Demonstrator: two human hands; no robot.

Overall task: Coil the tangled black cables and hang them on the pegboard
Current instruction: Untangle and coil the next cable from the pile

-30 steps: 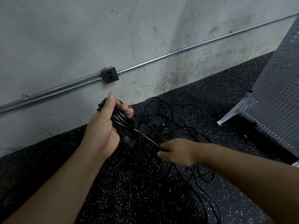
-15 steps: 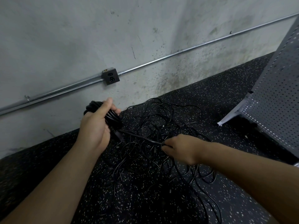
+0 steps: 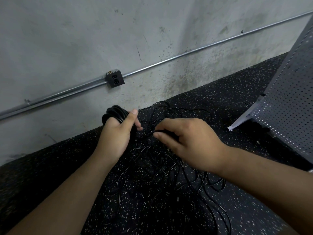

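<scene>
My left hand (image 3: 116, 134) grips a coil of black cable (image 3: 115, 112), the loops bulging out above my thumb. My right hand (image 3: 189, 141) pinches a strand of the same cable close to the left hand's fingertips. Below both hands a tangled pile of thin black cables (image 3: 162, 180) sprawls over the speckled black floor (image 3: 50, 180). The grey pegboard (image 3: 288, 116) leans at the right edge of the view, its lower corner on the floor.
A concrete wall (image 3: 84, 39) rises behind the pile, with a metal conduit (image 3: 186, 53) and a black outlet box (image 3: 115, 78) on it. Loose cable loops trail toward the bottom right (image 3: 220, 209).
My right hand has moved up and left, bringing its strand close to the left hand. The left hand has lowered and shifted slightly with the coil.
</scene>
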